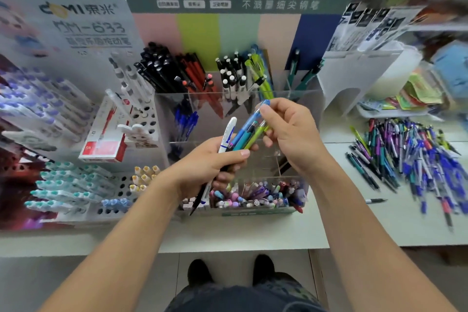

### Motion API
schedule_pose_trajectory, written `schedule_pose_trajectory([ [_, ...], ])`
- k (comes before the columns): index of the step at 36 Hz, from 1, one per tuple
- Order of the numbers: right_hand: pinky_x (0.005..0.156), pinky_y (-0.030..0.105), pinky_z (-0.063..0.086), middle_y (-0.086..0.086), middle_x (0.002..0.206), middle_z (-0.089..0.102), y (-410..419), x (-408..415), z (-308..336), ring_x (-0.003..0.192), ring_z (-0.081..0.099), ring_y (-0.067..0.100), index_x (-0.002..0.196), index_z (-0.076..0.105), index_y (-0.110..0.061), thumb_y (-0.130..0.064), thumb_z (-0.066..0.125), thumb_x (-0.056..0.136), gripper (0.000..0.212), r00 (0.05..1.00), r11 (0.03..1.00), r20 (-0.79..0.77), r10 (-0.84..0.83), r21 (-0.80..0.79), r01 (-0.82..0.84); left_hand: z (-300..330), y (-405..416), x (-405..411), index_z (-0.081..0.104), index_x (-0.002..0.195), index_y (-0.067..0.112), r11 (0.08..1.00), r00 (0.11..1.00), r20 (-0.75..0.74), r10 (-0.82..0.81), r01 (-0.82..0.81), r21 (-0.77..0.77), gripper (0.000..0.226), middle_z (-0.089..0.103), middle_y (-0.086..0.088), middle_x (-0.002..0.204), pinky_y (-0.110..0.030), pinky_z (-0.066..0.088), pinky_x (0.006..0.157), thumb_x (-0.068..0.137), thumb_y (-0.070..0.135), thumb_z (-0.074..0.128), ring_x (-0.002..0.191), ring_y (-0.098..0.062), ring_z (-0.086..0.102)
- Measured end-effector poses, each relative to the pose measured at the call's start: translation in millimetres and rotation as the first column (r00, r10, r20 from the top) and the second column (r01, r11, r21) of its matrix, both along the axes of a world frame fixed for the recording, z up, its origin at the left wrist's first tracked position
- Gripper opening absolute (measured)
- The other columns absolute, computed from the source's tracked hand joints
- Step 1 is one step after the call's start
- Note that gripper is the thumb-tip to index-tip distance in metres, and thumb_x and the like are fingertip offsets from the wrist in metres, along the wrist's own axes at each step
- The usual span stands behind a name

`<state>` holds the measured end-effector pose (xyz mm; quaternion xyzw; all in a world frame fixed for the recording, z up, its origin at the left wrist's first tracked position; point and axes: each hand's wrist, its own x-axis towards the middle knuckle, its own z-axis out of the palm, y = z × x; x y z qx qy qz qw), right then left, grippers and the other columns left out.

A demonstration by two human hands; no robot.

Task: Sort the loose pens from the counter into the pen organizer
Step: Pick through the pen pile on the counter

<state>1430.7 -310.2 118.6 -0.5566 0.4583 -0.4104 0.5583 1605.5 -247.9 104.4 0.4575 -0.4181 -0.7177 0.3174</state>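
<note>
While we stand at the white bench [253,233], our left hand [207,167] is clenched round a bunch of pens [235,144] above the clear pen organizer [298,99]. Their long axes run from lower left to upper right, with the tips down toward us and the caps fanning up and away. A white pen [228,134] sits leftmost, then blue, teal and lime ones. Our right hand [291,134] meets the bunch from the right, its fingers [266,111] pinching the top end of the blue pen [253,119]. Well apart to the right, a heap of loose pens [410,157] lies flat on the bench, pointing mostly away from us.
</note>
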Motion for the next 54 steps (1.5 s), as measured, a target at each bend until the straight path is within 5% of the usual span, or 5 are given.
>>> schedule_pose_trajectory([
  [9, 0.046, 0.025, 0.037, -0.01, 0.069, 0.053, -27, -37, 38, 0.053, 0.04, 0.008, 0.097, 0.062, -0.017, -0.008, 0.049, 0.105, 0.018, 0.982, 0.941, -0.02, -0.188, -0.289, 0.174, -1, -5, 11, 0.072, 0.103, 0.031, 0.998, 0.999, -0.004, -0.045, 0.044, -0.048, 0.02, 0.04, 0.003, 0.069, -0.018, 0.024, 0.041, 0.1, 0.019, 0.056, 0.048, -0.009, 0.024],
  [15, 0.058, 0.032, 0.042, -0.005, 0.083, 0.057, -55, -53, 69, 0.065, 0.048, 0.01, 0.106, 0.059, -0.016, -0.015, 0.046, 0.105, 0.013, 0.895, 0.677, -0.071, -0.44, -0.681, 0.279, -5, -7, 18, 0.065, 0.118, 0.018, 0.995, 0.995, -0.01, 0.098, -0.098, 0.001, 0.02, 0.038, 0.004, 0.067, -0.017, 0.024, 0.039, 0.104, 0.015, 0.051, 0.047, -0.008, 0.024],
  [22, 0.081, 0.006, 0.03, 0.026, 0.101, 0.06, -79, -27, 78, 0.09, 0.048, 0.02, 0.106, 0.064, 0.007, -0.001, 0.049, 0.098, 0.019, 0.758, 0.492, -0.424, -0.496, -0.856, -0.157, -3, -8, 13, 0.066, 0.117, 0.017, 0.986, 0.978, 0.13, 0.162, -0.155, -0.058, 0.017, 0.044, 0.007, 0.065, -0.019, 0.027, 0.043, 0.102, 0.019, 0.058, 0.05, -0.009, 0.03],
  [34, 0.077, 0.045, 0.05, 0.026, 0.096, 0.058, -60, -32, 77, 0.083, 0.056, 0.039, 0.105, 0.063, 0.009, 0.008, 0.049, 0.102, 0.015, 0.642, 0.225, -0.6, -0.478, -0.79, -0.571, -5, -5, 12, 0.065, 0.112, 0.017, 0.973, 0.968, 0.112, 0.224, -0.216, -0.078, 0.012, 0.044, 0.008, 0.062, -0.019, 0.027, 0.042, 0.101, 0.022, 0.061, 0.051, -0.01, 0.029],
  [54, 0.085, 0.012, 0.04, 0.015, 0.1, 0.067, -56, -34, 73, 0.091, 0.059, 0.021, 0.106, 0.069, 0.003, -0.003, 0.059, 0.097, 0.015, 0.769, 0.538, -0.565, -0.299, -0.766, -0.353, -14, -6, 10, 0.064, 0.116, 0.016, 0.973, 0.97, 0.08, 0.228, -0.226, -0.042, 0.017, 0.045, 0.006, 0.065, -0.017, 0.031, 0.042, 0.101, 0.023, 0.06, 0.049, -0.007, 0.032],
])
